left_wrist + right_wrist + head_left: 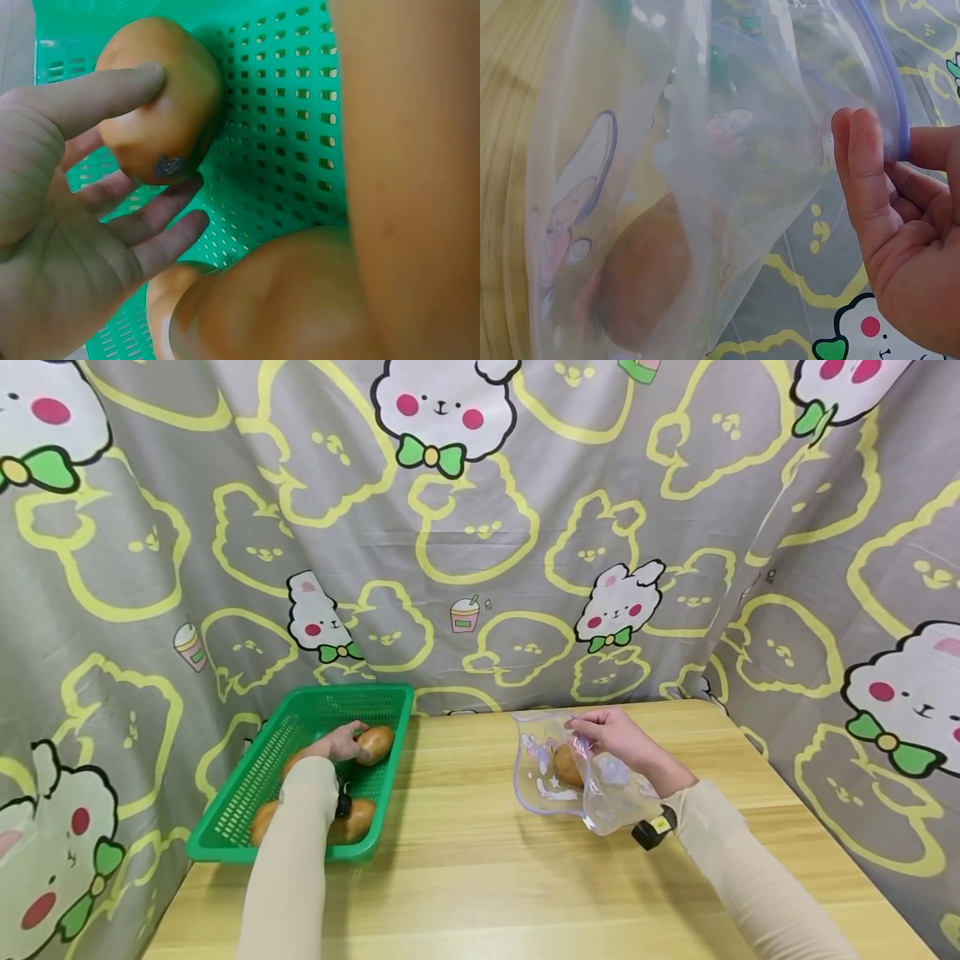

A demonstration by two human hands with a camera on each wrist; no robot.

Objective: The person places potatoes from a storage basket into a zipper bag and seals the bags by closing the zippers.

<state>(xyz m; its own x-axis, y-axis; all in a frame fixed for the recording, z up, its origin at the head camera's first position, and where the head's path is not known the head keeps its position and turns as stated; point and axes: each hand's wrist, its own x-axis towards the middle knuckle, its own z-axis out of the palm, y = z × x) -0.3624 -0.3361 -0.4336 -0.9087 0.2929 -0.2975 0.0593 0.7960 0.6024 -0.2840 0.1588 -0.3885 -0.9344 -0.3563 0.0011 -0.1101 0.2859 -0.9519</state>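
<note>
Inside the green basket [197, 842], my left hand [341, 743] holds a glossy brown bread roll [377, 745] at the right side. The left wrist view shows the thumb [127, 90] across this roll [169, 112], which has a small dark patch; some fingers curve behind and below it. My right hand [615, 737] pinches the purple-edged rim of a clear printed plastic bag [528, 785] and keeps it upright over the table. Another brown roll [649, 277] shows through the bag's film in the right wrist view.
More brown rolls [352, 822] lie in the basket near its front, partly behind my left forearm. The wooden table [465, 877] ends at a grey printed curtain [480, 543] behind and at both sides. A black wrist device [654, 828] sits under my right wrist.
</note>
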